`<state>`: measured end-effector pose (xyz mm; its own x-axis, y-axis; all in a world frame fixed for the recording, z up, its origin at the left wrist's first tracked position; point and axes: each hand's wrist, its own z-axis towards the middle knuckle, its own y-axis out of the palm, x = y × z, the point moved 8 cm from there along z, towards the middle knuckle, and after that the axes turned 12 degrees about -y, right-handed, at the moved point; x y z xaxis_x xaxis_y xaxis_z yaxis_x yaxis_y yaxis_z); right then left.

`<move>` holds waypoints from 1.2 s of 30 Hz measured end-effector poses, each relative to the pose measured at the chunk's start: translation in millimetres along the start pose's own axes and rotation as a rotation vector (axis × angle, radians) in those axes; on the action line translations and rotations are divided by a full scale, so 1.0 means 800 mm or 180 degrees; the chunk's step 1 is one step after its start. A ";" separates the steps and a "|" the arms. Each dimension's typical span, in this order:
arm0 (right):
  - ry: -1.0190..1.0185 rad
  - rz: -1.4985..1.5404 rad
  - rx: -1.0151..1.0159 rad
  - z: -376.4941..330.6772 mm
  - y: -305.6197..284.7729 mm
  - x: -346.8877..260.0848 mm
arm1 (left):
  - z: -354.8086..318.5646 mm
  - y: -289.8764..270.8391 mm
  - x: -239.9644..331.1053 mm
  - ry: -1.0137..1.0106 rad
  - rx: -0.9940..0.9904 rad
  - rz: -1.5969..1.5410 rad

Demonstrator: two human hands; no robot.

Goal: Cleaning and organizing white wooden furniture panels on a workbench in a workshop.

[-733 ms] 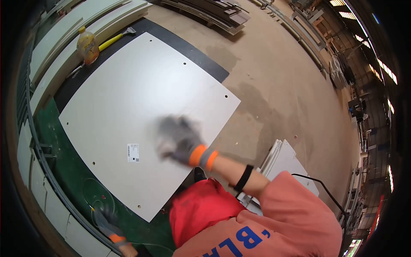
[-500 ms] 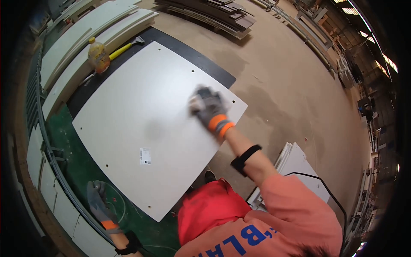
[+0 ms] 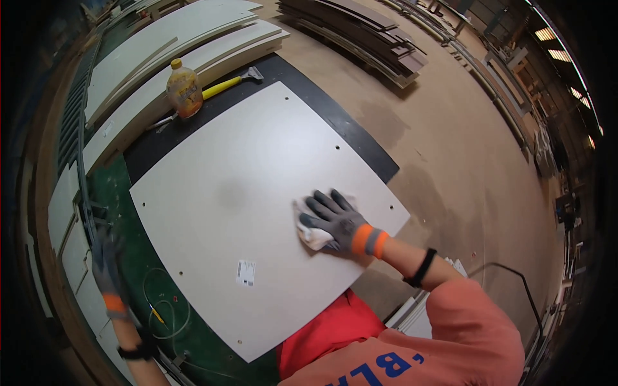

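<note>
Currently: yellow-capped plastic bottle (image 3: 185, 93), yellow-handled scraper (image 3: 222, 87) beyond flat white panel (image 3: 257, 219). Grey-gloved right hand (image 3: 338, 222) spread over white cloth (image 3: 313, 238); grey-gloved left hand (image 3: 106, 264): can't tell grip.

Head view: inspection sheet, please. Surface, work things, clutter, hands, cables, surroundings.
Surface: green bench and dark board, partly covered.
Work things: white panel with label; pale cloth.
Clutter: yellow-capped bottle, yellow-handled tool.
Hands: right hand, gloved, fingers spread over pale cloth on panel; left hand, gloved, blurred at bench's left edge, grip unclear.
Cables: thin looped line on bench, cable or hose unclear.
Surroundings: stacked brown boards, white boards.
</note>
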<state>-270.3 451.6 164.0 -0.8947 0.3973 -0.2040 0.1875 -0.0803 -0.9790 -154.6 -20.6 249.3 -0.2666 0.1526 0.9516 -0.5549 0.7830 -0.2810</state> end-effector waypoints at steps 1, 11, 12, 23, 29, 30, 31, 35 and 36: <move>-0.0209 0.0034 0.0191 0.040 -0.005 0.020 | 0.045 0.016 -0.005 -0.0086 -0.0239 -0.0072; -0.0090 -0.0490 0.1054 0.339 -0.022 0.293 | 0.336 0.321 0.045 0.0009 0.0146 0.0414; -0.0391 -0.0162 0.0894 0.339 -0.017 0.273 | 0.352 0.329 0.043 0.0045 0.0259 0.0589; -0.2783 0.1786 -0.0702 0.117 0.009 0.084 | 0.451 0.336 0.012 0.0142 0.0404 0.0683; -0.0196 -0.0187 0.0509 0.267 -0.030 0.304 | 0.371 0.343 0.040 0.0905 0.0519 0.1193; -0.0177 -0.0183 0.0525 0.265 -0.026 0.309 | 0.349 0.338 0.052 0.0923 0.0504 0.1204; -0.0272 -0.0248 0.0479 0.259 -0.026 0.312 | 0.311 0.352 0.089 0.1820 0.0452 0.1846; -0.0489 -0.0226 0.0460 0.220 -0.028 0.287 | 0.193 0.387 0.132 0.3713 0.0064 0.3404; -0.0491 -0.0183 0.0439 0.213 -0.032 0.280 | 0.178 0.389 0.126 0.3580 0.0062 0.3825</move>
<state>-545.0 386.8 143.1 -0.9558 0.2611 -0.1354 0.0866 -0.1899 -0.9780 -465.9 152.4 239.9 0.1408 0.9707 -0.1950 -0.4770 -0.1061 -0.8725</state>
